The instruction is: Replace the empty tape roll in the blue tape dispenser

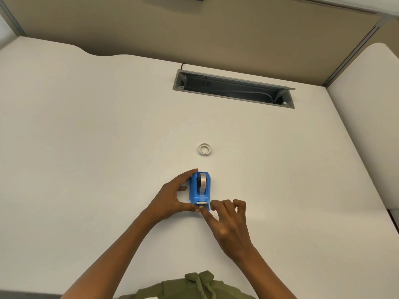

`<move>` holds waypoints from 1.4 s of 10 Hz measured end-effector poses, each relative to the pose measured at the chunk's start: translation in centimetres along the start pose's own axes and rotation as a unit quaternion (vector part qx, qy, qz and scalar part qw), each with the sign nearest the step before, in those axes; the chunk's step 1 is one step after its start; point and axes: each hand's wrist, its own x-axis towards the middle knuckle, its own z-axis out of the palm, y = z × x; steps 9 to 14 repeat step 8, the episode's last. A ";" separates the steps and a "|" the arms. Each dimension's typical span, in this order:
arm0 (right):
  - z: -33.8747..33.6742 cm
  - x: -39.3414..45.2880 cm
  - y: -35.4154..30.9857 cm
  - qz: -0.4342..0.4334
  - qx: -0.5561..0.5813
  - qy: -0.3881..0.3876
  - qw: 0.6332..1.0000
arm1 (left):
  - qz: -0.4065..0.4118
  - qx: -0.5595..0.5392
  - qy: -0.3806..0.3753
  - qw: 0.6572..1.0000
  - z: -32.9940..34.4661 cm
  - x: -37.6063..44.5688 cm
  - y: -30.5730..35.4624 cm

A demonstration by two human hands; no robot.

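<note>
The blue tape dispenser (200,190) stands on the white desk (108,147), with a clear tape roll (203,182) seated in its well. A strip of tape runs down to the cutter at its near end. My left hand (172,197) grips the dispenser from the left, thumb at the near corner and fingers at the far corner. My right hand (226,219) is at the near end, its index fingertip pressing on the tape at the cutter, other fingers curled. A small whitish empty roll core (204,149) lies flat on the desk just beyond the dispenser.
An open grey cable tray (233,89) with wires inside is set into the desk at the back. A beige partition wall (194,29) rises behind it. A second white desk surface (367,104) adjoins on the right.
</note>
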 end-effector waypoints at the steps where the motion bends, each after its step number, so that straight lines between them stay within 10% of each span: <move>1: -0.3 -0.1 0.1 0.003 0.003 -0.014 1.000 | 0.002 0.007 -0.006 1.000 -0.1 0.0 0.1; 6: -5.8 2.7 5.1 0.290 0.313 0.074 0.901 | -0.026 -0.021 0.035 0.999 -3.3 1.1 2.5; 8: -13.7 6.6 9.6 0.304 0.330 0.235 0.862 | 0.034 0.093 0.169 0.981 -3.9 3.6 5.2; 14: -13.7 6.6 9.6 0.304 0.330 0.235 0.862 | 0.034 0.093 0.169 0.981 -3.9 3.6 5.2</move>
